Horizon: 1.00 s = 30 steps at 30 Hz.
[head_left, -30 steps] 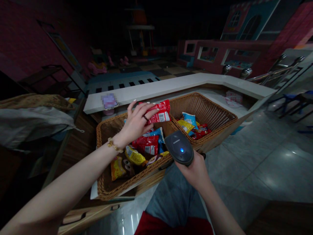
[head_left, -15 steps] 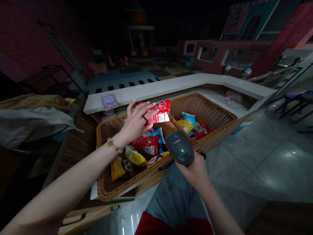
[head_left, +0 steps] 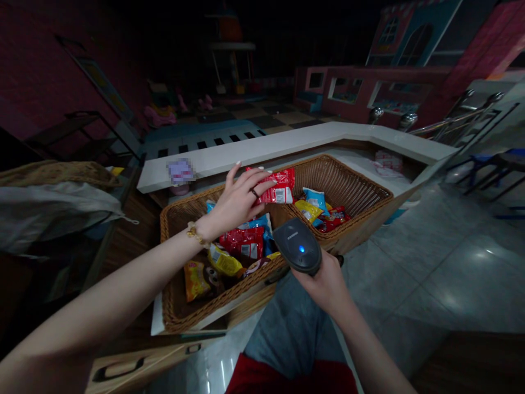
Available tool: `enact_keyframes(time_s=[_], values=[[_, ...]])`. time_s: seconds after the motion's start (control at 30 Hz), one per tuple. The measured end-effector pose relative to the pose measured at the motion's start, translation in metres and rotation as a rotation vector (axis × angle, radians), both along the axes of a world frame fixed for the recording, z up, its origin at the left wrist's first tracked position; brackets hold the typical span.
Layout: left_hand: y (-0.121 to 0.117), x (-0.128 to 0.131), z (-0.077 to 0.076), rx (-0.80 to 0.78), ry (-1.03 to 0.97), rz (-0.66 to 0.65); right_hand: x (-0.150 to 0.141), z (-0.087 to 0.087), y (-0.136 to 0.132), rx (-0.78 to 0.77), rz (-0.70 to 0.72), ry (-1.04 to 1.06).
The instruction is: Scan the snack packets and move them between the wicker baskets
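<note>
My left hand point(head_left: 241, 200) grips a red snack packet point(head_left: 283, 185) above the near edge between two wicker baskets, its barcode side facing me. My right hand point(head_left: 322, 279) is wrapped round a dark barcode scanner point(head_left: 297, 246), which shows a blue light and points toward the packet. Below my left hand, the left wicker basket point(head_left: 164, 262) holds several snack packets, among them a red packet point(head_left: 246, 241), a yellow packet point(head_left: 225, 261) and an orange-yellow packet point(head_left: 199, 280). Inside the right wicker basket point(head_left: 356, 178) lie blue, yellow and red packets point(head_left: 314, 210).
A white counter ledge point(head_left: 262, 146) runs behind the baskets, with a blurred purple item point(head_left: 180, 172) on its left end. Grey cloth point(head_left: 57, 210) lies at the left. Wooden drawers point(head_left: 139, 364) sit below; a metal railing point(head_left: 451, 120) and dark stools point(head_left: 492, 164) stand at the right.
The scanner's light went from blue to green and is blue again. My left hand has shifted right with the red packet, toward the right basket. My right hand still holds the scanner.
</note>
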<state>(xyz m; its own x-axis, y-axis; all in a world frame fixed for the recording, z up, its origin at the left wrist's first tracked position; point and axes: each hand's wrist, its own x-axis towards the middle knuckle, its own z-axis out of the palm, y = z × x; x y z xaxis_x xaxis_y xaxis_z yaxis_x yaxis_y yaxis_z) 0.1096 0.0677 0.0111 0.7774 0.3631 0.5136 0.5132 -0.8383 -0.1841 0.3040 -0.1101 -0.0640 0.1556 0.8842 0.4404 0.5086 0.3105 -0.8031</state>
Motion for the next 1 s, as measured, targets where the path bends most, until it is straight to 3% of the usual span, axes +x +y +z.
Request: enact_keyframes(time_s=[0.17, 0.27, 0.43, 0.63, 0.8, 1.0], values=[[0.008, 0.043, 0.013, -0.014, 0.025, -0.032, 0.0, 0.001, -0.005, 0.002, -0.018, 0.01], [0.01, 0.05, 0.012, -0.044, 0.017, 0.025, 0.004, 0.0, -0.011, 0.007, -0.031, 0.006], [0.001, 0.009, 0.001, -0.103, 0.115, 0.108, 0.012, -0.002, -0.02, 0.016, -0.05, 0.003], [-0.025, -0.046, -0.023, -0.285, 0.495, 0.181, 0.012, 0.0, -0.023, 0.004, -0.042, 0.032], [-0.039, -0.056, -0.044, -0.427, 0.614, 0.28, 0.009, 0.004, -0.024, -0.011, -0.019, 0.032], [-0.04, -0.054, -0.057, -0.374, 0.622, 0.286, 0.009, 0.002, -0.027, -0.043, -0.033, -0.012]])
